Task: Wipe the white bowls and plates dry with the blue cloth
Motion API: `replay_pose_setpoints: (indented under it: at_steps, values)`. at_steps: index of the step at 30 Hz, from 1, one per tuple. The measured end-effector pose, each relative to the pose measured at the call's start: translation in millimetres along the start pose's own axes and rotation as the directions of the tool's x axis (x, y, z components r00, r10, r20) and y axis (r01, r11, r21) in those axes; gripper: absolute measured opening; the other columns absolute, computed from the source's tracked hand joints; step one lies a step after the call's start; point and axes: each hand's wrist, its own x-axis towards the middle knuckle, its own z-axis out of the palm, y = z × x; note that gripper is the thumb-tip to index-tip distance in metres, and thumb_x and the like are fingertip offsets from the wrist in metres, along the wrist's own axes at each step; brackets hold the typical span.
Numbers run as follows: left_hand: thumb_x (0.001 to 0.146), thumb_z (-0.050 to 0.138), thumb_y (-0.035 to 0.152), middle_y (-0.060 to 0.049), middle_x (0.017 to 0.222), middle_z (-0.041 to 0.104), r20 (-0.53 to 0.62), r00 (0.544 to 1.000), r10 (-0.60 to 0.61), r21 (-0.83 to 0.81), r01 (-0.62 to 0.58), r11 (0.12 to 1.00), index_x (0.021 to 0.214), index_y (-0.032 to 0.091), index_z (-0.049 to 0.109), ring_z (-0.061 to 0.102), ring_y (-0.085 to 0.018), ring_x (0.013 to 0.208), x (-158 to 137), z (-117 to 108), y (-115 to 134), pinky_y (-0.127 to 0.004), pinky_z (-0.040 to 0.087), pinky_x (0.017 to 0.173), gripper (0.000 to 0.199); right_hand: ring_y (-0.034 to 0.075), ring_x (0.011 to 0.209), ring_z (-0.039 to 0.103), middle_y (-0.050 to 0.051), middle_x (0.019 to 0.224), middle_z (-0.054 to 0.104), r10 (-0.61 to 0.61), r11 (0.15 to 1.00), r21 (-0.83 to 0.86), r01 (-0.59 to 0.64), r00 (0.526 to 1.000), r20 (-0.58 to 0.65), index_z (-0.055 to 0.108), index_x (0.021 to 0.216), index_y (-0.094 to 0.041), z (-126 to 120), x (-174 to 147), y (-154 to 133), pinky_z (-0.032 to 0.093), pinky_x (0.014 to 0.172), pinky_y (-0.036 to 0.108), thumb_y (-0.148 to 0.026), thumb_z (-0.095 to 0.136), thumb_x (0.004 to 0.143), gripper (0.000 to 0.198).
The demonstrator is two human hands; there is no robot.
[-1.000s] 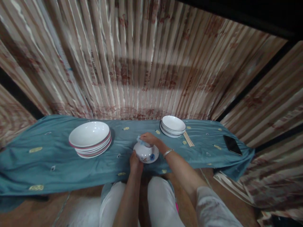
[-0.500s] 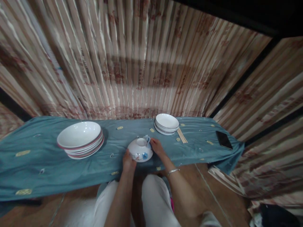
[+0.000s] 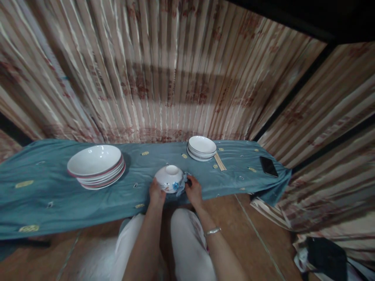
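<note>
An upturned white bowl (image 3: 167, 180) with a blue flower on its side is at the front of the table, its foot ring facing up. My left hand (image 3: 157, 193) grips the bowl's left edge. On the other side, my right hand (image 3: 193, 190) is closed on a bluish-grey cloth (image 3: 182, 185), which lies against the bowl's right side. Behind the bowl, a stack of small white plates (image 3: 202, 144) stands beside some wooden chopsticks (image 3: 220, 162). A stack of large white bowls with red rims (image 3: 95, 161) is off to my left.
A teal patterned cloth (image 3: 79, 210) covers the long table. At its right end lies a black phone (image 3: 268, 166). A striped curtain (image 3: 164, 78) hangs behind, and a dark bag (image 3: 326, 259) rests on the floor at lower right.
My right hand has come down from the bowl's upper right to its lower right side, bringing the cloth with it. My left hand keeps its grip. The whole view has shifted slightly.
</note>
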Motion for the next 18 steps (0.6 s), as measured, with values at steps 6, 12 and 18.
replay_pose_setpoints:
  at_steps: [6, 12, 18]
  values:
    - [0.094, 0.041, 0.021, -0.012, 0.111, 0.069, 0.017, 1.000, -0.003, -0.020, 0.004, 1.000, 0.111, 0.012, 0.064, 0.065, -0.018, 0.104, -9, 2, 2, -0.030, 0.052, 0.089, 0.030, 0.023, 0.096, 0.062, 0.010, 0.102, 0.068, 0.018, 1.000, -0.013, -0.018, 1.000, 0.007, 0.064, 0.104, -0.017, -1, -23, -20, 0.048, 0.090, 0.038, -0.016, 0.050, 0.074, 0.032]
    - [0.096, 0.038, 0.021, -0.012, 0.108, 0.069, 0.045, 0.999, -0.011, -0.022, 0.012, 1.000, 0.107, 0.011, 0.065, 0.066, -0.017, 0.098, -15, 4, 5, -0.028, 0.051, 0.087, 0.031, 0.022, 0.091, 0.062, 0.010, 0.099, 0.066, 0.004, 1.000, 0.000, -0.004, 1.000, 0.011, 0.063, 0.105, -0.016, 10, -45, -37, 0.049, 0.087, 0.035, -0.017, 0.052, 0.076, 0.031]
    - [0.095, 0.038, 0.022, -0.010, 0.096, 0.071, 0.085, 0.996, -0.001, -0.034, 0.004, 0.999, 0.106, 0.011, 0.065, 0.068, -0.015, 0.086, -17, 2, 4, -0.026, 0.051, 0.084, 0.031, 0.023, 0.100, 0.061, 0.011, 0.106, 0.064, -0.078, 0.993, -0.085, 0.081, 0.996, 0.034, 0.063, 0.108, -0.017, 20, -54, -45, 0.049, 0.092, 0.036, -0.011, 0.049, 0.076, 0.035]
